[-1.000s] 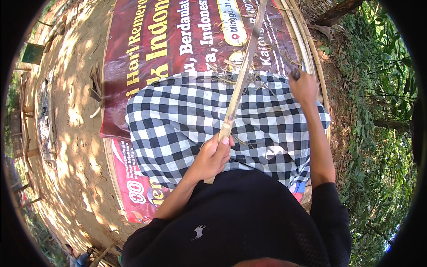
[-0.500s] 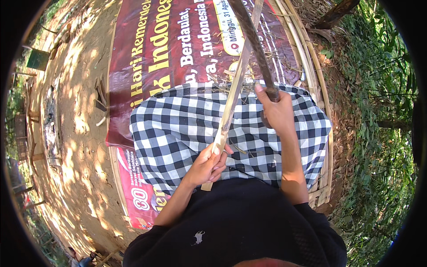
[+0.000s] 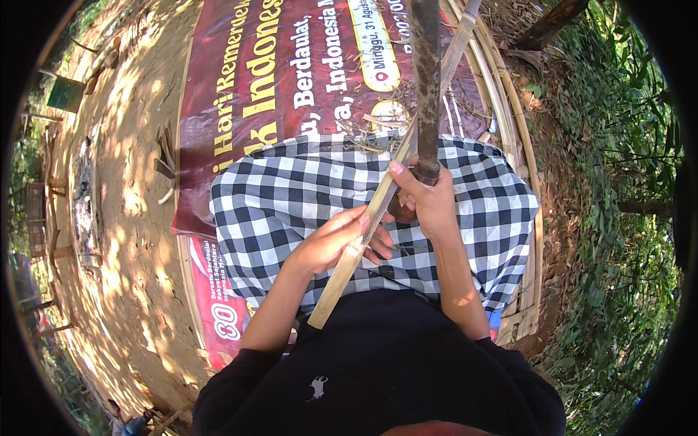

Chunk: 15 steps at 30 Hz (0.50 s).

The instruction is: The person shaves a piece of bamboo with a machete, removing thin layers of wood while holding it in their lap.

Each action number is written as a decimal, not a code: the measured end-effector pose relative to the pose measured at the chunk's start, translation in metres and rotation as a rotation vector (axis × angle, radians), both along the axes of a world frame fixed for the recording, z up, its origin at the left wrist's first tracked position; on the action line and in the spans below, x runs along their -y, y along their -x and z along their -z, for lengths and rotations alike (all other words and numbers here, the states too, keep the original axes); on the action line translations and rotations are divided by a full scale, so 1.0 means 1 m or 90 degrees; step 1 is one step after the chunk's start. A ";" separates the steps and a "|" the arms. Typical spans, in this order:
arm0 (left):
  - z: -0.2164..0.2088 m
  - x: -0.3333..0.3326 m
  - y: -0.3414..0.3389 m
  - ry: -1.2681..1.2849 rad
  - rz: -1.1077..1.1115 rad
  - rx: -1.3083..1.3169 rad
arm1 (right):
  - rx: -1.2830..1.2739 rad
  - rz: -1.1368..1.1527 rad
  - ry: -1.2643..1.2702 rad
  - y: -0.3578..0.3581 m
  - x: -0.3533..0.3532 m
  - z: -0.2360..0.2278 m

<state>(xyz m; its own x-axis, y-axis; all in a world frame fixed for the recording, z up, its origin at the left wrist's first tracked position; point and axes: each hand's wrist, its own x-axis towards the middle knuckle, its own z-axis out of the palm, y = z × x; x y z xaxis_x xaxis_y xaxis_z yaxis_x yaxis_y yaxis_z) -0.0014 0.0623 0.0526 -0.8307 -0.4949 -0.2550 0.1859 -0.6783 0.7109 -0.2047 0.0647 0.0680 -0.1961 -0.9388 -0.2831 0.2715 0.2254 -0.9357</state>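
Note:
A long pale bamboo strip (image 3: 336,288) runs slantwise from near my black shirt up to the far right. My left hand (image 3: 327,241) holds it from the left, thumb on top and loosely curled fingers beneath. My right hand (image 3: 435,207) is wrapped round the handle of a machete, its thumb tip at the strip's right edge. The machete's long dark blade (image 3: 427,87) points away from me and crosses over the strip. Part of the handle is hidden by my right hand. Black-and-white checked cloth (image 3: 276,196) covers my lap under both hands.
A dark red printed banner (image 3: 233,94) lies beyond the lap, with thin shavings (image 3: 389,120) scattered on it. Bamboo slats (image 3: 509,123) edge the platform on the right. Bare earth (image 3: 138,218) lies left, green plants (image 3: 618,145) right, and a dark green box (image 3: 65,94) stands far left.
My right hand and the machete have come left, against the strip, and the blade points straighter ahead. The strip's near end has shifted toward me and left; my left hand has moved slightly up.

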 end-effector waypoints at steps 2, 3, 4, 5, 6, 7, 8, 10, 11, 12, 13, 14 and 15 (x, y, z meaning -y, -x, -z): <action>-0.023 0.010 0.016 -0.044 0.020 0.089 | -0.085 -0.022 -0.022 0.000 -0.003 -0.005; -0.026 0.013 0.019 -0.017 0.007 0.080 | -0.143 -0.018 -0.019 0.002 -0.006 -0.008; -0.027 0.016 0.022 0.009 -0.007 0.071 | -0.201 -0.013 -0.016 0.005 -0.009 -0.010; -0.029 0.018 0.025 0.036 -0.017 0.061 | -0.259 -0.005 -0.014 0.009 -0.012 -0.012; -0.038 0.016 0.030 0.073 -0.042 0.117 | -0.377 0.002 -0.018 0.018 -0.016 -0.014; -0.037 0.014 0.029 0.098 -0.035 0.152 | -0.482 -0.015 -0.007 0.028 -0.020 -0.017; -0.036 0.012 0.028 0.123 -0.032 0.188 | -0.573 -0.030 -0.004 0.036 -0.025 -0.024; -0.038 0.010 0.029 0.161 -0.014 0.221 | -0.735 -0.052 0.044 0.052 -0.036 -0.026; -0.035 0.007 0.029 0.134 -0.035 0.197 | -0.804 -0.062 0.090 0.059 -0.041 -0.024; -0.030 0.003 0.030 0.107 -0.057 0.173 | -0.873 -0.072 0.138 0.064 -0.044 -0.023; -0.028 0.000 0.030 0.080 -0.079 0.150 | -0.903 -0.085 0.162 0.065 -0.048 -0.023; -0.028 0.001 0.028 0.117 -0.057 0.157 | -0.934 -0.096 0.186 0.067 -0.050 -0.023; -0.030 0.003 0.024 0.155 -0.036 0.165 | -0.964 -0.107 0.211 0.068 -0.052 -0.023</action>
